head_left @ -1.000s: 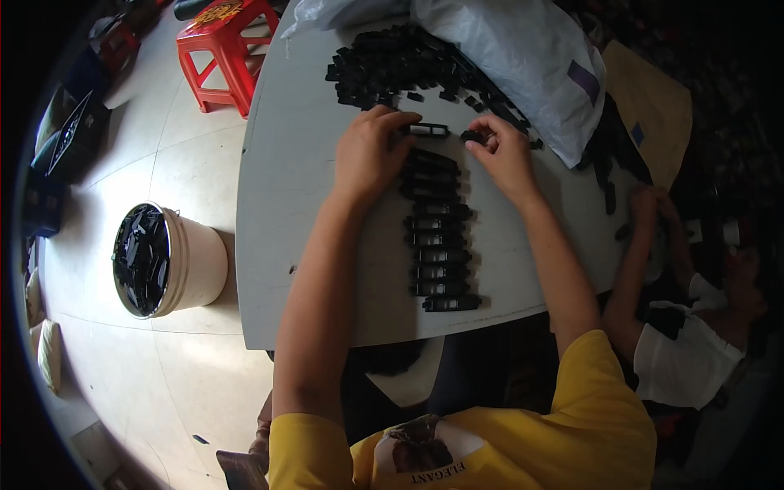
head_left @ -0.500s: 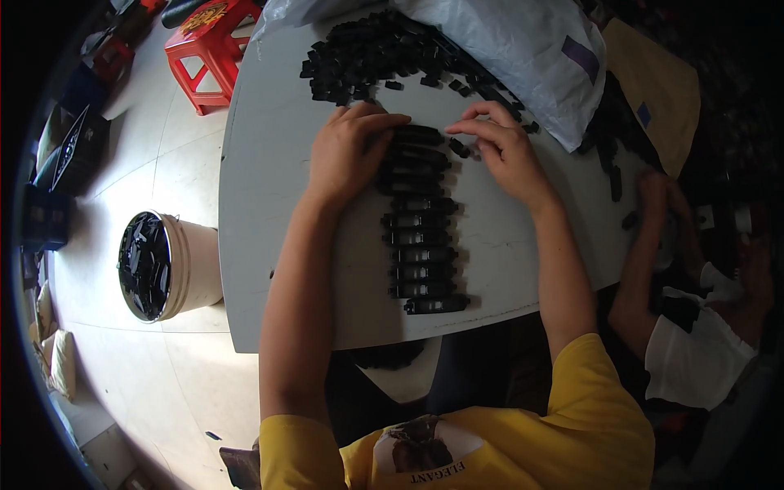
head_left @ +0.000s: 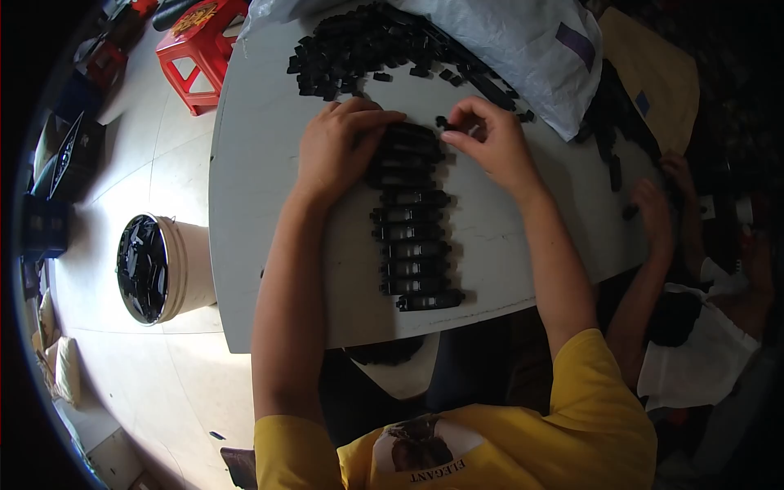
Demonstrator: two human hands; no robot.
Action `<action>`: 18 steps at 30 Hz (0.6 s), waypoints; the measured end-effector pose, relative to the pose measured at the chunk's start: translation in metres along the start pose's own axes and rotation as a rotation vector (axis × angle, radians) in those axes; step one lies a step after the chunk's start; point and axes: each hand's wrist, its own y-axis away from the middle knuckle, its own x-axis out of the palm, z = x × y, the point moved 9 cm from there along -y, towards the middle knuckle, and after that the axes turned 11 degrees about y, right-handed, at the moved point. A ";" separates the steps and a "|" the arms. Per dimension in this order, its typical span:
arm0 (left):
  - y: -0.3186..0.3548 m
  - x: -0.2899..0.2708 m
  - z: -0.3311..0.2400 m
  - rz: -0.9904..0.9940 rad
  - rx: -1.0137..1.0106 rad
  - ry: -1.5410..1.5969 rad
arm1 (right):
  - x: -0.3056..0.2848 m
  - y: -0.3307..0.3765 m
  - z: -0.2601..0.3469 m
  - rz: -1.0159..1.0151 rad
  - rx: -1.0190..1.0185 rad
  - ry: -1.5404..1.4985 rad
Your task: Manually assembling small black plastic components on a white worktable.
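Down the middle of the white table [head_left: 261,163] runs a column of several long black plastic parts [head_left: 412,250], laid crosswise side by side, each with a paler strip along its middle. My left hand [head_left: 339,147] is at the far end of this column, its fingers and thumb closed around the left end of the farthest long part [head_left: 418,132]. To the right of that part, my right hand [head_left: 494,143] pinches a small black piece [head_left: 443,122] between thumb and fingertips. A heap of small black pieces [head_left: 351,49] lies beyond my hands.
A white plastic bag [head_left: 523,49] and brown paper [head_left: 653,73] lie at the far right. Another person's hands [head_left: 653,212] are at the table's right edge. On the floor at left stand a bucket of black parts [head_left: 184,269] and a red stool [head_left: 196,57].
My right hand has taken up the small black piece that lay beside the far end of the column. My left hand stays on the far part. The whole view has shifted slightly.
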 end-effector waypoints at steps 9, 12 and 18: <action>0.001 0.000 0.001 0.002 0.000 -0.023 | 0.011 -0.003 0.036 -0.237 -0.268 0.055; 0.002 0.000 0.003 0.005 -0.022 -0.026 | 0.011 -0.003 0.036 -0.235 -0.232 0.051; 0.002 0.001 0.004 0.006 -0.006 -0.020 | 0.009 -0.004 0.033 -0.235 -0.224 0.096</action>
